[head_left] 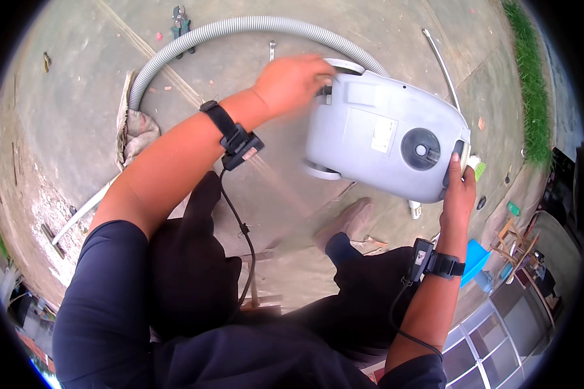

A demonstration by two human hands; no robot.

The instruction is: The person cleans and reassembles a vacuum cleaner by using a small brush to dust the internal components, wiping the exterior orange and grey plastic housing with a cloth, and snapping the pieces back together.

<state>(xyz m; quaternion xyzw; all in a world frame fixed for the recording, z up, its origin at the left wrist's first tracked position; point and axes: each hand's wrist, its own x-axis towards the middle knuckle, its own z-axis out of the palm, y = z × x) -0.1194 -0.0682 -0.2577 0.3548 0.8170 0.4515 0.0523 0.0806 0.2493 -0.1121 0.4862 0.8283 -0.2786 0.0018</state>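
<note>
gripped the vacuum cleaner (388, 133) with the right hand (459, 190), reached its upper-left corner with the left hand (296, 82), couldn't tell how closed; judged this repositioning, needing firm support next.

Navy short-sleeved shirt (246, 356) | loose black trousers (191, 285) | dark-blue sock (341, 249), brownish shoe (345, 224) | black strap (214, 118) round each wrist, boxy black module (243, 153) attached, thin black cable (251, 249) from each

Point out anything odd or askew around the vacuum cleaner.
The grey vacuum cleaner appears overturned, its castor facing the camera. Small reddish scraps also litter the ground near the hose.
</note>
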